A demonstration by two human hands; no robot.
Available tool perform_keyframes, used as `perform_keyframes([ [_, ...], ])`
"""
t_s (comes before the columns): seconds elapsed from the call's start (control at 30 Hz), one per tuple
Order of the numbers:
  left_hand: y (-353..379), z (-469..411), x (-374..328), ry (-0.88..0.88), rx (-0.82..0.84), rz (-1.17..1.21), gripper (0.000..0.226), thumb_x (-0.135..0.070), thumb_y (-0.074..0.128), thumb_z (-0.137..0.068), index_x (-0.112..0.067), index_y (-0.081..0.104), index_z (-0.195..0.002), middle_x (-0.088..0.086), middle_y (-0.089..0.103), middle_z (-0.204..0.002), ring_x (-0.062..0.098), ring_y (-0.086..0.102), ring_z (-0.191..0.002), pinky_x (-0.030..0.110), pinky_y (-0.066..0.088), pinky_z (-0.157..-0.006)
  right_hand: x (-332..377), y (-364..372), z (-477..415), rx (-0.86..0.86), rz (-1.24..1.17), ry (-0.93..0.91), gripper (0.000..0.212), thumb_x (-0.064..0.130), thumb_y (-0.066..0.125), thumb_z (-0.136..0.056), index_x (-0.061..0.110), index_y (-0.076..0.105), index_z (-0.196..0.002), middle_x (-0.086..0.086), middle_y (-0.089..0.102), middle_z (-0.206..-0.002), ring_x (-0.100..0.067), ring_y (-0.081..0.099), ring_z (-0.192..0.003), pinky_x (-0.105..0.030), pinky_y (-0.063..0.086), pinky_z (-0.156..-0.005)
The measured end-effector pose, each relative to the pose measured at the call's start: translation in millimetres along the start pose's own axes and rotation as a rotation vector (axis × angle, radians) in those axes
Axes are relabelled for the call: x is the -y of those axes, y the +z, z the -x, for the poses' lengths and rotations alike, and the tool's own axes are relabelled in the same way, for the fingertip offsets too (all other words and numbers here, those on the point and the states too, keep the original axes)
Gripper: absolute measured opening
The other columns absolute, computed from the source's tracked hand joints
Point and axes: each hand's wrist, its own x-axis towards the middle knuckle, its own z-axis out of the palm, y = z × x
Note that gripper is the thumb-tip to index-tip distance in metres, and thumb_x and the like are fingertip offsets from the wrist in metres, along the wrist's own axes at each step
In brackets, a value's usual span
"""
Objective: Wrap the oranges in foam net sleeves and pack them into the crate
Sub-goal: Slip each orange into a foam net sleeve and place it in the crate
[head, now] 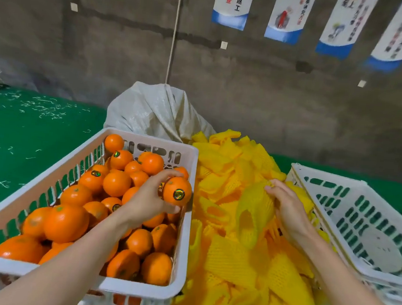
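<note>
Orange (177, 191): held in the left grip (151, 198), fingers curled round it, above the right rim of the full crate (152, 140).

Foam net sleeve (253, 213): pinched at its upper end by the right grip (287, 208), raised off the sleeve pile (234, 264). Its long axis runs from the pinch downward, and the open mouth at the lower end faces left.

Relation: the orange is just left of the sleeve, apart from it and level with its upper half. Insertion likely means lowering the orange rightward to the mouth.

Empty crate (327, 174): far right, beside the right grip.

Stickered orange (177, 191) above crated oranges (117, 183); sleeve (255, 205) adj.
</note>
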Motion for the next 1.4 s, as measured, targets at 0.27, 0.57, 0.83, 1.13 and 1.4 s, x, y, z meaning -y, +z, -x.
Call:
perform_keyframes([
  [0.27,34,-7,-25,-0.006,0.152,0.514,0.074,-0.003,0.079,-0.061,-0.042,0.055,-0.120,0.008,0.058,-0.117,0.023,0.068,-0.088,0.033,0.056,-0.069,16,25,6,0.146,-0.198,-0.047,0.018,0.003,0.037,-0.093,0.008,0.052,-0.084,-0.008,0.056,-0.078,-0.018,0.056,-0.076,-0.030,0.044,-0.071],
  [0.57,115,-23,-53,-0.233,-0.110,0.608,0.042,-0.030,0.071,-0.080,-0.023,0.054,-0.118,0.004,0.066,-0.094,0.022,0.066,-0.077,0.033,0.050,-0.064,23,10,9,0.265,-0.149,-0.074,0.025,-0.002,0.036,-0.090,0.009,0.045,-0.070,0.001,0.047,-0.059,-0.008,0.045,-0.055,-0.023,0.036,-0.055],
  [0.83,170,-28,-66,-0.409,-0.035,0.754,0.026,-0.039,0.051,-0.093,-0.017,0.060,-0.104,0.013,0.069,-0.094,0.024,0.066,-0.083,0.037,0.053,-0.074,5,-26,13,0.313,0.110,-0.117,0.026,-0.006,0.041,-0.090,0.011,0.046,-0.071,-0.004,0.039,-0.066,-0.008,0.037,-0.063,-0.024,0.029,-0.058],
  [1.13,201,-16,-63,-0.325,-0.090,0.661,0.034,-0.035,0.045,-0.095,-0.018,0.050,-0.125,0.008,0.063,-0.114,0.020,0.062,-0.101,0.037,0.050,-0.081,-38,-57,2,-0.084,0.448,-0.360,0.014,0.025,0.057,-0.091,0.023,0.058,-0.078,-0.014,0.062,-0.070,-0.028,0.051,-0.060,-0.044,0.041,-0.057],
  [1.4,200,-11,-46,-0.122,0.076,0.625,0.059,-0.031,0.064,-0.074,-0.032,0.046,-0.131,-0.004,0.067,-0.119,0.015,0.063,-0.110,0.034,0.055,-0.088,-57,-45,9,-0.281,0.248,-0.370,0.020,0.026,0.051,-0.095,0.026,0.051,-0.075,0.003,0.052,-0.058,-0.011,0.045,-0.051,-0.040,0.035,-0.051],
])
